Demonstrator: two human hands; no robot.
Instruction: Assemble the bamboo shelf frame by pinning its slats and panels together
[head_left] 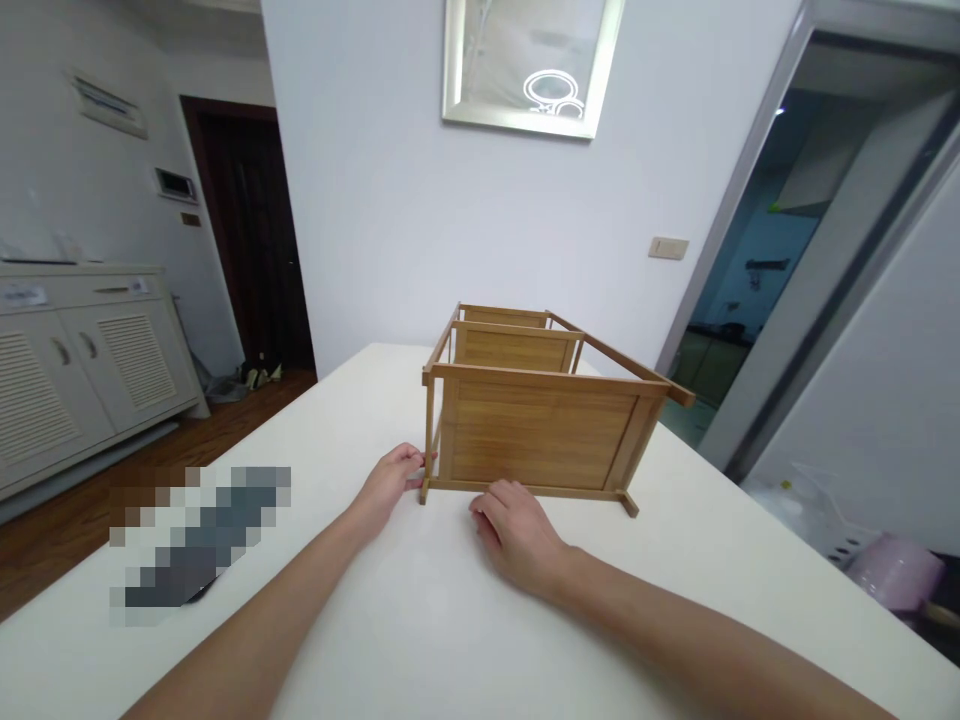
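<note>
A wooden shelf rack (544, 430) lies on its side on the white table (375, 640), its panels standing on edge one behind another. At its near lower left corner, my left hand (391, 485) has its fingers closed around the side rail, and some fingertips are hidden behind the wood. My right hand (517, 530) rests palm down on the table right by the bottom rail of the nearest panel. Its fingers are curled in; whatever they may hold is hidden, and I cannot tell whether they touch the rail.
A dark, pixelated object (210, 540) lies on the table's left side. Behind the table rises a white wall (390, 200) with a framed picture (532, 65). A louvered cabinet (82, 370) stands left; a pink container (896, 572) sits beyond the right edge.
</note>
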